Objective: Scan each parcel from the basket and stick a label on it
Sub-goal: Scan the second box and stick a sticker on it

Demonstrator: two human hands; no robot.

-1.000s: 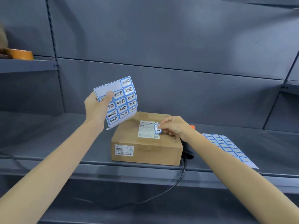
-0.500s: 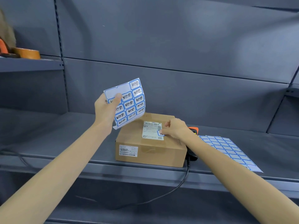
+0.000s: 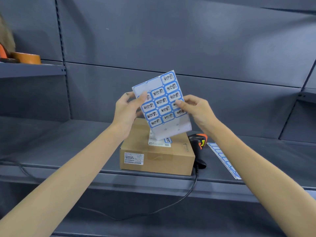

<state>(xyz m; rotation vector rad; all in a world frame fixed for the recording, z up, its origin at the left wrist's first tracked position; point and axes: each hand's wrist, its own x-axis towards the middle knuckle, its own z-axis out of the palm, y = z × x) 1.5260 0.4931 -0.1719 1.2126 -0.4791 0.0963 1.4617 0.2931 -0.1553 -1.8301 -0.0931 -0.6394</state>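
Grey metal shelf (image 3: 68, 147) with cardboard parcel (image 3: 157, 158), barcode scanner (image 3: 199, 147), blue label sheet (image 3: 222, 158).

Both bare forearms reach forward and upward from the lower corners of the view, converging toward the middle. The left hand (image 3: 127, 110) is raised with its palm turned inward, its thumb pressed flat on the front of a white sheet of blue-bordered stickers (image 3: 162, 106) near the sheet's upper left corner, the other fingers curled behind it. The right hand (image 3: 195, 109) sits at the sheet's right edge at about the same height, wrist slightly bent, its thumb and forefinger pinched together on a sticker there, the remaining fingers loosely folded behind the sheet.
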